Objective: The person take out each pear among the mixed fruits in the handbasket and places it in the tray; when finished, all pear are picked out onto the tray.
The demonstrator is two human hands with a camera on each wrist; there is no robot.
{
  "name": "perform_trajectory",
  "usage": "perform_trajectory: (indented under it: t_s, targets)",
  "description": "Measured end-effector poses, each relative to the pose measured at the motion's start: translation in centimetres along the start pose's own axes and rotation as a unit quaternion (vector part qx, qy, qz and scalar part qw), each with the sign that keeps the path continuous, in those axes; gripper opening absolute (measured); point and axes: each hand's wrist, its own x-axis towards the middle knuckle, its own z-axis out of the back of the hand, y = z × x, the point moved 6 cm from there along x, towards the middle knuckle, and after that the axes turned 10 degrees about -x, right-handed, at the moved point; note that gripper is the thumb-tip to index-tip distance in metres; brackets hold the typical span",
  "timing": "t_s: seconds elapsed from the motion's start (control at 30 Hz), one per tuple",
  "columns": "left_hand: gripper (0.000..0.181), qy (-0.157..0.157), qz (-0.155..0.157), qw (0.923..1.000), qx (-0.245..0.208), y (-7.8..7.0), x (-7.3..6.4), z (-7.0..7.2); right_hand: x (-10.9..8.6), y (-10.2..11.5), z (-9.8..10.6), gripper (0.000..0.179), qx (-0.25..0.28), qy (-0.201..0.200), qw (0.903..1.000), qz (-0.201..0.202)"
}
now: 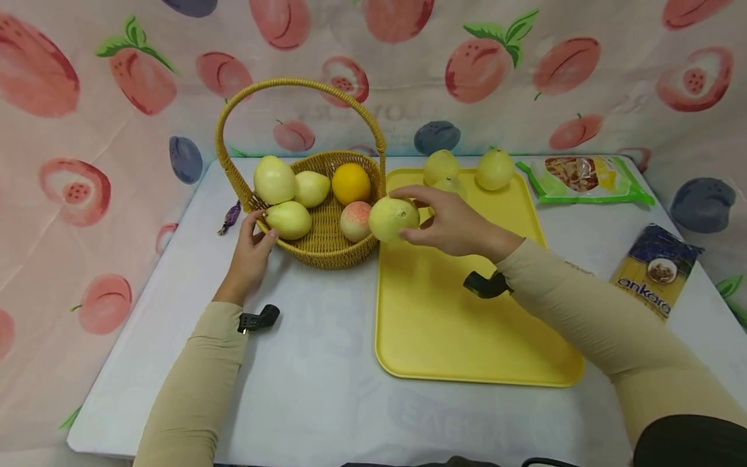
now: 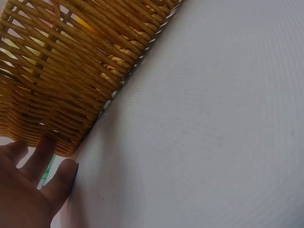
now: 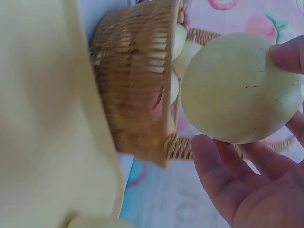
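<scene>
My right hand (image 1: 452, 220) grips a round, pale yellow-green fruit (image 1: 392, 219) between thumb and fingers, over the tray's left edge and beside the basket's right rim. In the right wrist view this fruit (image 3: 240, 88) has smooth skin with small dark specks. A wicker basket (image 1: 332, 258) with a tall arched handle holds several pale green fruits (image 1: 274, 180), an orange (image 1: 351, 183) and a pink-and-cream peach (image 1: 355, 222). My left hand (image 1: 248, 259) holds the basket's left front rim, and the left wrist view shows its fingers (image 2: 45, 152) against the weave.
A yellow tray (image 1: 461, 324) lies right of the basket, with several pale yellow-green fruits (image 1: 495, 169) at its far end. Beyond it are a green-edged food packet (image 1: 586, 179) and a blue-and-gold packet (image 1: 656, 269). A small purple wrapped item (image 1: 231, 217) lies left of the basket.
</scene>
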Motion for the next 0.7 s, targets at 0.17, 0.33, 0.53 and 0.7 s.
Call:
perform_trajectory:
  t_s: [0.17, 0.33, 0.53, 0.7]
  targets:
    - [0.061, -0.005, -0.001, 1.0000, 0.003, 0.6, 0.2, 0.2, -2.1, -2.6, 1.0, 0.057, -0.001, -0.013, 0.9994, -0.033]
    - [0.060, -0.003, 0.006, 1.0000, 0.002, 0.9, 0.3, 0.3, -4.3, -5.4, 2.1, 0.056, -0.021, -0.020, 0.9953, -0.093]
    - [0.060, -0.004, 0.004, 1.0000, 0.001, 0.9, 0.3, 0.3, -6.5, -7.9, 3.9, 0.059, -0.040, -0.023, 0.9895, -0.137]
    - [0.059, -0.005, -0.002, 1.0000, 0.004, 0.6, 0.2, 0.2, -7.7, -10.3, 5.3, 0.063, -0.044, -0.025, 0.9845, -0.168]
